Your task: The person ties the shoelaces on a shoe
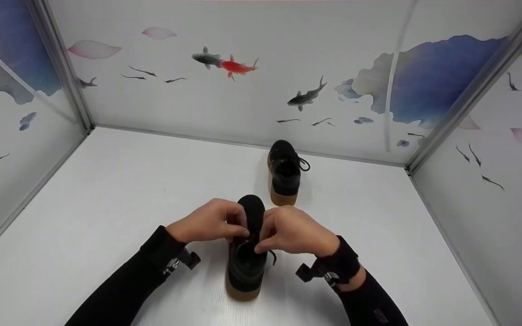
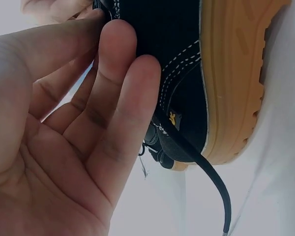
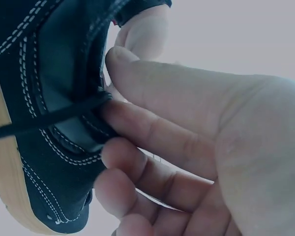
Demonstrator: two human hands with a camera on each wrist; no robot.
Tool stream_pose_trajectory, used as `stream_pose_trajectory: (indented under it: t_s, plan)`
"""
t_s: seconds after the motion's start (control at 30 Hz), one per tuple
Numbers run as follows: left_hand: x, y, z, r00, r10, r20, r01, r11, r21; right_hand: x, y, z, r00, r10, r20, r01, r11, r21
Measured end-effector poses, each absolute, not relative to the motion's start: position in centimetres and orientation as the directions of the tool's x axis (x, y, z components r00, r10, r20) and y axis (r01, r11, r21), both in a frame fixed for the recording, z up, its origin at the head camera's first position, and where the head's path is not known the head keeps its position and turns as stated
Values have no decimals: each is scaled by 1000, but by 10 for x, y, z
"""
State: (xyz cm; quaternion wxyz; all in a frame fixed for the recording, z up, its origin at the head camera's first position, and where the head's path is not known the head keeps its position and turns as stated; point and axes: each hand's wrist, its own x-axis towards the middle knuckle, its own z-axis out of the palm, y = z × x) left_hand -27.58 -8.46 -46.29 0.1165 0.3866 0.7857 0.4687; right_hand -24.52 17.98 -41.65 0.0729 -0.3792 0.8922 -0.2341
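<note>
A black lace-up shoe with a tan sole and white stitching stands in front of me, toe pointing away. My left hand is at its left side, thumb and forefinger pinching near the lace opening. From the other side, my right hand pinches the edge of the opening between thumb and forefinger. A black shoelace runs outward from beside the right forefinger. On the left side a loose lace hangs past the sole. Fingers hide exactly what lies between both pinches.
A matching black shoe stands farther back, close to the rear wall, with a lace loop at its right. White panels printed with fish and petals enclose the white tabletop at the back and both sides.
</note>
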Motion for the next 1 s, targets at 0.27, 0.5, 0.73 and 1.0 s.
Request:
stream_pose_trajectory:
  t_s: [0.27,0.5,0.73,1.0]
  plan:
    - [-274,-84,-464,-658,717,229,522,216,825,-243,178,-418,-693,-718,67,-671,609,-423]
    - [-272,-83,-464,-614,752,242,579,219,786,-245,183,-416,-714,-699,48,-639,622,-452]
    - [-274,-84,-465,-582,775,247,588,191,786,-247,187,-412,-721,-693,28,-613,618,-493]
    - [-273,-81,-462,-595,770,233,608,241,757,-248,191,-408,-728,-686,0,-584,620,-524]
